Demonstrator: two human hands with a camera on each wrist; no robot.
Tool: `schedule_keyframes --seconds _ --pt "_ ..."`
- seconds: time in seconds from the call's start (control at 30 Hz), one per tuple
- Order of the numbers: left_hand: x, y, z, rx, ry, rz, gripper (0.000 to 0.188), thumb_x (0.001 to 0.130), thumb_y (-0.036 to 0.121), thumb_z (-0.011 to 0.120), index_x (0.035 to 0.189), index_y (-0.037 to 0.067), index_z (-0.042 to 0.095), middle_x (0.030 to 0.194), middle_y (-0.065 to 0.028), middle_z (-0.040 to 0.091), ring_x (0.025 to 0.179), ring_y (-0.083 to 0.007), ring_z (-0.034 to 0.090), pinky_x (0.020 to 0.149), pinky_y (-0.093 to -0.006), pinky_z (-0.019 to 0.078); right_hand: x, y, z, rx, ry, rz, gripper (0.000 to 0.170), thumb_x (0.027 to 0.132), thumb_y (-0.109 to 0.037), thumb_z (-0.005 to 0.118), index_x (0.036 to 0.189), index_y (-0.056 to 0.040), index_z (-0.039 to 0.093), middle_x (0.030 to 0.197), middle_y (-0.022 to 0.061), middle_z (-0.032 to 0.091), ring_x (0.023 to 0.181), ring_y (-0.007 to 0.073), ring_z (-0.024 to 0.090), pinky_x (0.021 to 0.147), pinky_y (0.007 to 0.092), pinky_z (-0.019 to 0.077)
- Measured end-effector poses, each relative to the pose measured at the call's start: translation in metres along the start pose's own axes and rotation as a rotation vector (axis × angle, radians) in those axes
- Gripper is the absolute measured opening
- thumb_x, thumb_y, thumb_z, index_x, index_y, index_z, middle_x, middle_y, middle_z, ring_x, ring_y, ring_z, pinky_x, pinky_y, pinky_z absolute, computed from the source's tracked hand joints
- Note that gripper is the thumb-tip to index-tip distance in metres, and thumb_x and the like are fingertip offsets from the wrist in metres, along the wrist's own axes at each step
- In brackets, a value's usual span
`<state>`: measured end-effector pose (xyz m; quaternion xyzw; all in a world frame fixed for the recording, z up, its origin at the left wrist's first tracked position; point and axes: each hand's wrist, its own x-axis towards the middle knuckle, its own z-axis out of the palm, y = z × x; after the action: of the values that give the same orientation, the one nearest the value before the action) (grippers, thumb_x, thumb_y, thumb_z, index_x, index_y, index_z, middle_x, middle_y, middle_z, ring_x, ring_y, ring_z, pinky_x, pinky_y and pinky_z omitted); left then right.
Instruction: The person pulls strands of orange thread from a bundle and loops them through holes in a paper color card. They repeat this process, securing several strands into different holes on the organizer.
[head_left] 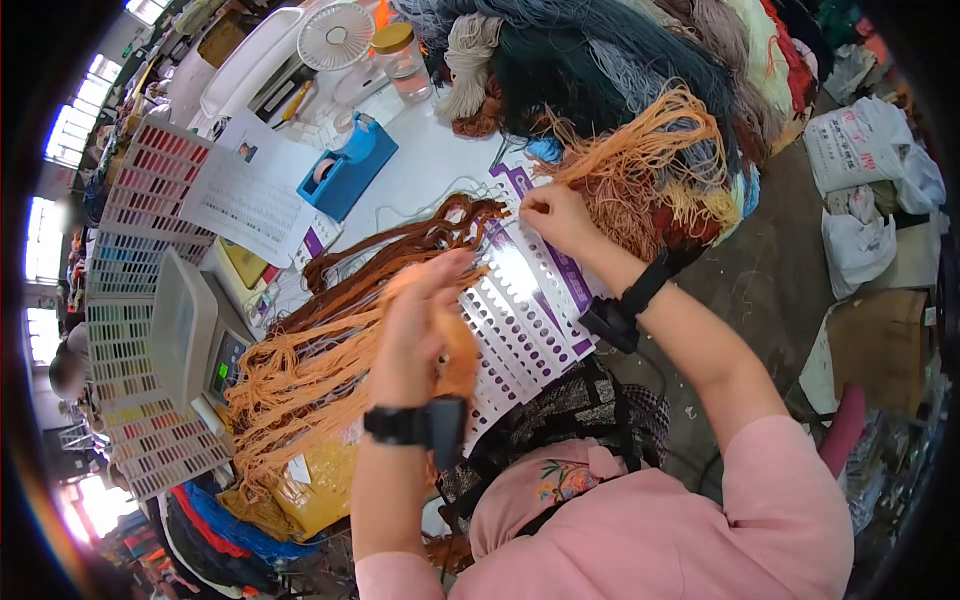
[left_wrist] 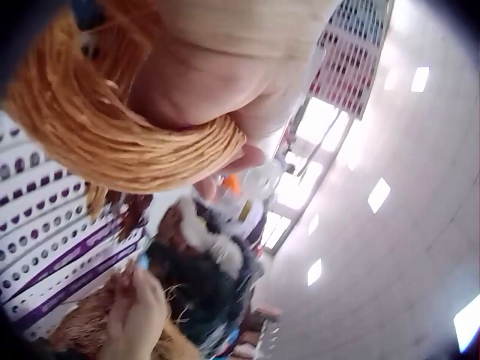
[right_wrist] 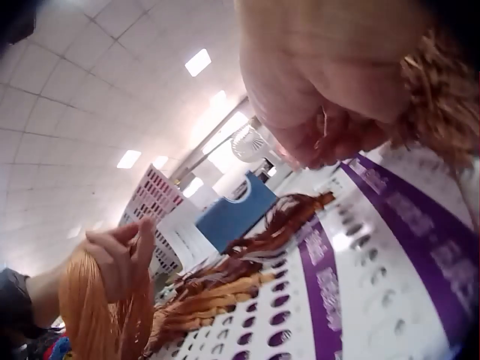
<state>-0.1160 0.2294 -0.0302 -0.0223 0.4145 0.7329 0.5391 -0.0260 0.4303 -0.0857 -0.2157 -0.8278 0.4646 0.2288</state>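
A thick loop of orange thread (left_wrist: pixel 120 154) hangs round my left hand (head_left: pixel 410 325), gripped between the thumb and fingers. More of this skein (right_wrist: pixel 86 304) drapes below that hand in the right wrist view. My right hand (head_left: pixel 562 220) is at the far end of a white punched card (head_left: pixel 520 330) with purple bands, fingers curled and fingertips together. I cannot tell whether a thin strand lies between them. Brown skeins (head_left: pixel 400 245) and light orange skeins (head_left: pixel 300 370) run side by side from the card's holes toward the left.
Large heaps of dark yarn (head_left: pixel 620 70) and a loose peach bundle (head_left: pixel 660 140) lie beyond the right hand. A blue tape dispenser (head_left: pixel 350 165), a jar (head_left: pixel 402 65), a small fan (head_left: pixel 337 36), a scale (head_left: pixel 225 355) and colour charts (head_left: pixel 125 320) stand along the back and left.
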Motion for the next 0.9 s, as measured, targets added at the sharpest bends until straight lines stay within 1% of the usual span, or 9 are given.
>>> schedule_keyframes --seconds 0.13,0.23,0.3,0.4,0.5,0.6,0.7,0.77,0.9 --pt "0.047 -0.033 0.033 0.218 0.211 -0.191 0.028 0.079 -0.001 0.047 0.106 -0.005 0.043 0.093 -0.0132 0.056 0.051 -0.007 0.047 0.048 -0.0153 0.0451 -0.011 0.005 0.005 0.079 0.086 -0.024 0.01 0.066 -0.008 0.061 0.071 0.0 0.058 0.068 0.0065 0.053 0.059 0.0145 0.051 0.056 0.0249 0.0409" --pt "0.057 -0.044 0.035 0.376 0.254 -0.147 0.009 0.081 0.006 0.049 0.086 -0.001 0.05 0.07 -0.0052 0.054 0.048 -0.0069 0.045 0.043 -0.0167 0.0399 -0.019 0.001 0.007 0.001 0.089 -0.015 0.015 0.064 -0.01 0.065 0.072 -0.0003 0.056 0.069 0.0071 0.052 0.062 0.0159 0.051 0.057 0.0256 0.0401" --pt "0.057 -0.048 0.044 0.499 0.319 -0.105 0.013 0.081 0.011 0.051 0.071 0.004 0.051 0.057 -0.0002 0.047 0.046 -0.0071 0.043 0.041 -0.0194 0.0351 -0.021 -0.004 0.012 -0.051 0.111 -0.036 0.015 0.063 -0.01 0.064 0.07 -0.0006 0.054 0.068 0.0083 0.052 0.061 0.0179 0.05 0.056 0.0268 0.0397" --pt "0.056 -0.051 0.03 0.552 0.218 -0.108 0.01 0.08 0.013 0.053 0.077 0.003 0.053 0.065 -0.0025 0.053 0.05 -0.0093 0.047 0.045 -0.0217 0.0377 -0.015 -0.007 0.01 -0.027 0.092 0.012 0.011 0.062 -0.009 0.061 0.068 -0.0024 0.053 0.069 0.0106 0.053 0.066 0.0264 0.052 0.059 0.0339 0.0399" --pt "0.049 -0.048 0.029 0.561 0.229 -0.136 0.012 0.08 0.013 0.053 0.074 0.003 0.053 0.061 -0.0025 0.052 0.048 -0.0094 0.046 0.045 -0.0218 0.0376 -0.001 0.008 0.009 -0.142 0.157 -0.033 0.011 0.064 -0.006 0.061 0.071 -0.0009 0.053 0.067 0.0094 0.051 0.062 0.0198 0.052 0.057 0.0283 0.0407" --pt "0.045 -0.044 0.026 0.62 0.232 -0.157 0.013 0.08 0.014 0.052 0.072 0.003 0.053 0.061 -0.0026 0.051 0.048 -0.0094 0.045 0.044 -0.0218 0.0375 0.001 0.011 0.007 -0.069 0.177 -0.065 0.009 0.066 -0.005 0.058 0.071 0.0 0.054 0.067 0.0092 0.051 0.061 0.0217 0.052 0.058 0.0301 0.0422" --pt "0.045 -0.044 0.026 0.669 0.268 -0.141 0.014 0.081 0.014 0.05 0.072 0.003 0.052 0.06 -0.0023 0.05 0.048 -0.0094 0.045 0.044 -0.0218 0.037 -0.023 0.0 0.003 -0.025 -0.082 -0.263 0.015 0.067 -0.007 0.058 0.08 -0.0002 0.055 0.074 0.0102 0.051 0.068 0.0241 0.051 0.063 0.0311 0.0412" --pt "0.044 -0.047 0.03 0.633 0.346 -0.088 0.014 0.081 0.013 0.048 0.072 0.003 0.052 0.059 -0.0022 0.049 0.048 -0.0095 0.045 0.044 -0.0219 0.0365 -0.037 -0.003 0.003 -0.128 -0.115 -0.321 0.022 0.068 -0.009 0.057 0.087 -0.0003 0.054 0.08 0.0109 0.05 0.073 0.0253 0.049 0.067 0.0317 0.0398" --pt "0.051 -0.051 0.023 0.535 0.211 -0.033 0.008 0.08 0.009 0.048 0.076 0.003 0.052 0.057 0.0001 0.047 0.046 -0.0086 0.042 0.042 -0.0213 0.035 -0.049 -0.011 0.0 -0.256 -0.114 -0.415 0.037 0.064 -0.014 0.06 0.098 -0.0002 0.052 0.088 0.0116 0.048 0.08 0.0265 0.046 0.072 0.0324 0.0378"
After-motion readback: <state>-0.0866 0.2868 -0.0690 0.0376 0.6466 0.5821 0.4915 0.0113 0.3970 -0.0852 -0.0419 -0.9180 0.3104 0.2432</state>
